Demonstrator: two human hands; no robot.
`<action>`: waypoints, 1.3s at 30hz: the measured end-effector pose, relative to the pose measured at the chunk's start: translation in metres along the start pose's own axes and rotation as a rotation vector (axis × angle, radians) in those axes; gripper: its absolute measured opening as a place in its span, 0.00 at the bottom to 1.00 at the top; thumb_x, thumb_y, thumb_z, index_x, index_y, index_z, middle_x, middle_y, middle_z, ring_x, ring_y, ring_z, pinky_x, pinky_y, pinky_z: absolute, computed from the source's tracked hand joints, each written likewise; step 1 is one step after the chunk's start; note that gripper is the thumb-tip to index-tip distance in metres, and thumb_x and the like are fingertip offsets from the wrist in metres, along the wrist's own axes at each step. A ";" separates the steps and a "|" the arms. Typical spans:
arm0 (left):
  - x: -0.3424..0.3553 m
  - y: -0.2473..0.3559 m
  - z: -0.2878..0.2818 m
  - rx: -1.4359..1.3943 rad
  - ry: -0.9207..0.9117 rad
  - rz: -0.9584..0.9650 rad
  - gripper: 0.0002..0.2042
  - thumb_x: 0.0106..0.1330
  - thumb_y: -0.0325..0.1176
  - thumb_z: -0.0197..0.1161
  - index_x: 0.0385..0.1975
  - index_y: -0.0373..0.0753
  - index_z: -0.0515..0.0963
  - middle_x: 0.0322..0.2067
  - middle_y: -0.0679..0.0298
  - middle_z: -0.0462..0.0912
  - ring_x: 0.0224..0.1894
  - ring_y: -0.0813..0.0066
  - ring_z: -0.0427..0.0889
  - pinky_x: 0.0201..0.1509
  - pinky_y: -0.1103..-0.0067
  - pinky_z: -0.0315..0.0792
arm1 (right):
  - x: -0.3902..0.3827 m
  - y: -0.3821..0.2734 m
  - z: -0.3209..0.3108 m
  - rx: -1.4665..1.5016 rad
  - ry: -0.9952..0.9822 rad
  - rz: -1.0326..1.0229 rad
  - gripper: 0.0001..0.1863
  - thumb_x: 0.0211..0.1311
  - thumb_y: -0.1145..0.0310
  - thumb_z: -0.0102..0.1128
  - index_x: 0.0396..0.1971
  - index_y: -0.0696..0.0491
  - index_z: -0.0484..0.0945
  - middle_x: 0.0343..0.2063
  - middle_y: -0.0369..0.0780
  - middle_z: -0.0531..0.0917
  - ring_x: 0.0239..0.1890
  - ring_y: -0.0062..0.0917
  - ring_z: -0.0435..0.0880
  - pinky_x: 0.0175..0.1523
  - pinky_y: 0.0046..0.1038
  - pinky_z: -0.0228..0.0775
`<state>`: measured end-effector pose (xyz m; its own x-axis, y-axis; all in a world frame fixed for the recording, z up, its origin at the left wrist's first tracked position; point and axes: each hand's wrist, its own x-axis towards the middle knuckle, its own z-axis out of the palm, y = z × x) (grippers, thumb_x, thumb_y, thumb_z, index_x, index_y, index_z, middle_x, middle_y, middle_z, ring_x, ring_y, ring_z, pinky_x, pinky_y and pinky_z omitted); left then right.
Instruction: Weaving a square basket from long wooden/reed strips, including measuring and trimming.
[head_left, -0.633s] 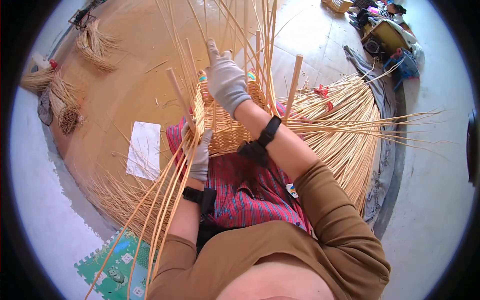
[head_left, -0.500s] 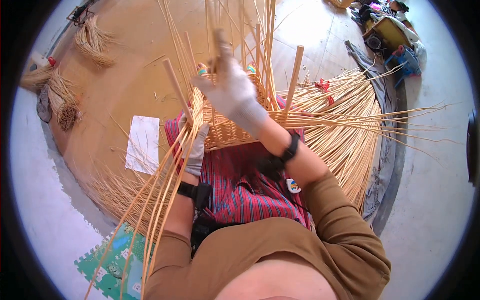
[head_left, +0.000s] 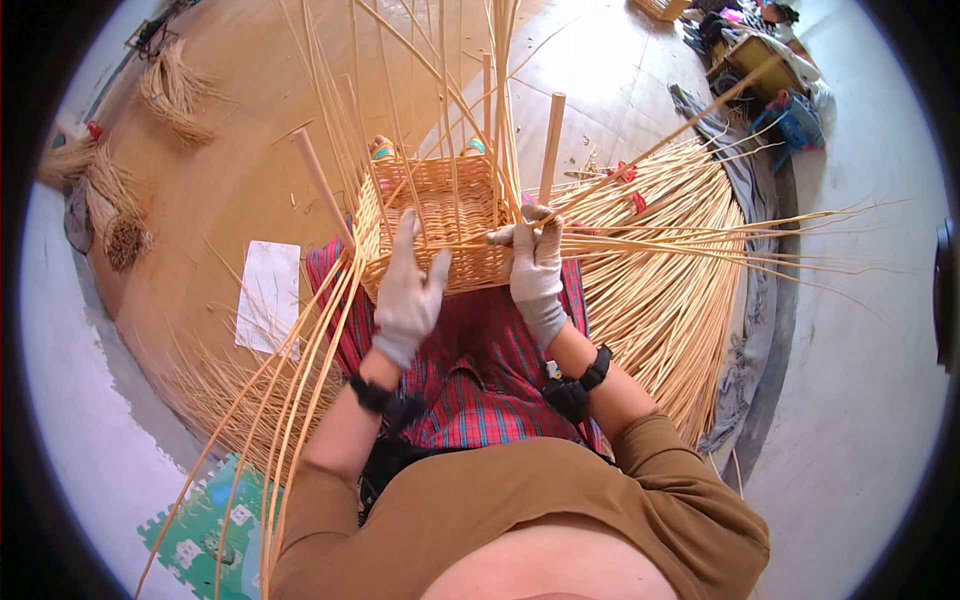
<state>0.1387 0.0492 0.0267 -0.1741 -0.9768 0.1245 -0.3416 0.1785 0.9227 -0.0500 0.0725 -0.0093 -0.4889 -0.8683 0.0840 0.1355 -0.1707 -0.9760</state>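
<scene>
A half-woven wicker basket (head_left: pixel 478 268), rectangular, rests on my lap over a red striped cloth (head_left: pixel 470 385). Upright wicker stakes rise from its walls, and thick wooden posts (head_left: pixel 552 150) stand at its corners. My left hand (head_left: pixel 408 298), in a whitish glove, lies against the near wall, fingers stretched and apart, fingertips at the rim. At the near right corner my right hand (head_left: pixel 536 268), also gloved, pinches a wicker rod (head_left: pixel 680 128) that slants up to the right. Bundled rod ends (head_left: pixel 325 330) trail from the near left corner; others (head_left: pixel 700 240) stick out rightward.
A large fan of loose rods (head_left: pixel 670 310) covers the floor at right on grey cloth (head_left: pixel 735 340). Rod bundles (head_left: pixel 118 215) lie at far left. A white sheet (head_left: pixel 268 295) and a green foam mat (head_left: pixel 215 530) lie left. A blue stool (head_left: pixel 795 120) stands far right.
My right hand has come down from above the basket to its near right corner, with a rod now slanting rightward. My left hand has moved from the left corner onto the near wall.
</scene>
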 end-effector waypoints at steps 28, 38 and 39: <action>0.017 0.023 0.030 -0.137 0.323 0.364 0.20 0.80 0.28 0.53 0.69 0.34 0.67 0.62 0.49 0.76 0.60 0.63 0.81 0.44 0.75 0.86 | 0.018 -0.065 -0.082 0.279 0.332 -0.027 0.06 0.72 0.73 0.64 0.45 0.50 0.77 0.36 0.36 0.89 0.36 0.19 0.88 0.31 0.19 0.79; 0.039 0.013 0.092 -0.228 -0.184 -0.303 0.11 0.77 0.39 0.62 0.35 0.38 0.76 0.21 0.70 0.75 0.12 0.81 0.73 0.13 0.81 0.68 | 0.106 -0.124 0.010 -0.729 -0.121 -0.798 0.34 0.70 0.77 0.60 0.74 0.53 0.60 0.65 0.40 0.77 0.57 0.27 0.82 0.59 0.26 0.76; 0.039 0.012 0.092 -0.260 -0.177 -0.320 0.12 0.77 0.40 0.62 0.34 0.38 0.76 0.21 0.70 0.76 0.12 0.81 0.73 0.13 0.81 0.69 | 0.116 -0.131 0.020 -0.499 -0.133 -0.711 0.35 0.70 0.77 0.59 0.75 0.53 0.59 0.66 0.40 0.76 0.54 0.26 0.83 0.57 0.26 0.78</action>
<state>0.0428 0.0238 0.0095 -0.2603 -0.9387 -0.2261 -0.1645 -0.1876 0.9684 -0.1074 -0.0153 0.1327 -0.2058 -0.6862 0.6977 -0.5703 -0.4953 -0.6553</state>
